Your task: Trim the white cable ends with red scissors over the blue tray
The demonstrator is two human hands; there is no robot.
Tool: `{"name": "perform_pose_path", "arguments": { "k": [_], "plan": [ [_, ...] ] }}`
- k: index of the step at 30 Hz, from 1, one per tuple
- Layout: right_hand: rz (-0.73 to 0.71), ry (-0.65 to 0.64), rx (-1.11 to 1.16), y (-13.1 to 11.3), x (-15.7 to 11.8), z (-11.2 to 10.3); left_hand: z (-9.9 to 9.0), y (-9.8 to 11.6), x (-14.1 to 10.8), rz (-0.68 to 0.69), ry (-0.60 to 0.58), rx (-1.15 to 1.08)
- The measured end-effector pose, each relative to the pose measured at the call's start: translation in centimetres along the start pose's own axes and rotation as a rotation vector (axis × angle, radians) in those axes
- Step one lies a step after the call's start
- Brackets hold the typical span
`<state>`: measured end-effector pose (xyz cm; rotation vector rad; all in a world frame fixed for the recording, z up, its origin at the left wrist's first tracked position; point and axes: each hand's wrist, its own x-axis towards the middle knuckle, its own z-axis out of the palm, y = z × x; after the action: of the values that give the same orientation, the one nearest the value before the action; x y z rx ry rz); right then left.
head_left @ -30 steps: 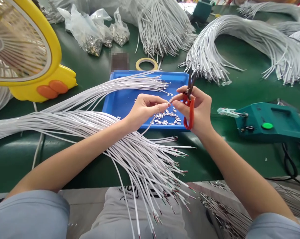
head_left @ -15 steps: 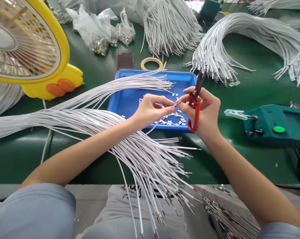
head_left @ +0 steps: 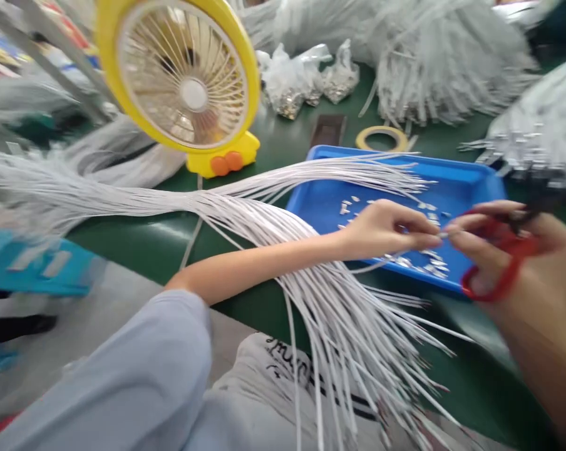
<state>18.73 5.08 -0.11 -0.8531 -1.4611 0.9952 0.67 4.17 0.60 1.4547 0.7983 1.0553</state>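
Note:
Over the blue tray [head_left: 492,181], my left hand [head_left: 389,227] is closed in a pinch on a thin white cable [head_left: 375,266] near its end. Just right of it, my right hand [head_left: 546,269] keeps red-handled scissors [head_left: 471,287] hooked in the palm, blades pointing away. Its thumb and forefinger meet at the cable's tip, close to my left fingertips; motion blur hides the tip's detail. Small white offcuts [head_left: 436,263] lie in the tray. Beneath my left forearm spreads a thick bundle of white cables [head_left: 320,297], and a second bunch [head_left: 344,168] reaches over the tray's far part.
A yellow fan [head_left: 251,75] stands at the back left. Behind the tray are a tape roll [head_left: 360,139], a dark flat block [head_left: 327,130] and small bags of metal parts [head_left: 287,94]. More cable bundles [head_left: 452,69] fill the back right.
The head view has swung left, so everything sits further right and the green device has left the picture. Both hands keep their pinch at the cable's end.

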Motion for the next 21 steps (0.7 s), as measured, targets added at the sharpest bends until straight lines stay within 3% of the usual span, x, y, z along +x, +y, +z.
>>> {"name": "perform_pose_path", "arguments": {
  "k": [2, 6, 14, 17, 21],
  "plan": [
    [0.079, -0.017, -0.028, -1.3, -0.3, 0.6, 0.1, -0.1, -0.2, 0.019, 0.016, -0.009],
    [0.123, -0.118, -0.027, -1.7, 0.1, 0.7, 0.2, -0.7, -0.3, 0.057, -0.028, -0.058],
    [0.054, -0.126, -0.079, -1.9, -0.4, 1.1, 0.6, 0.1, -0.6, 0.010, -0.091, -0.087],
    [-0.001, -0.065, -0.126, -1.7, -0.6, 1.4, 0.7, 0.2, -0.7, -0.008, -0.056, -0.083],
    [-0.052, 0.036, -0.178, -1.4, -0.7, 1.4, 0.6, 0.1, -0.9, -0.010, 0.078, -0.040]
  ]
}}
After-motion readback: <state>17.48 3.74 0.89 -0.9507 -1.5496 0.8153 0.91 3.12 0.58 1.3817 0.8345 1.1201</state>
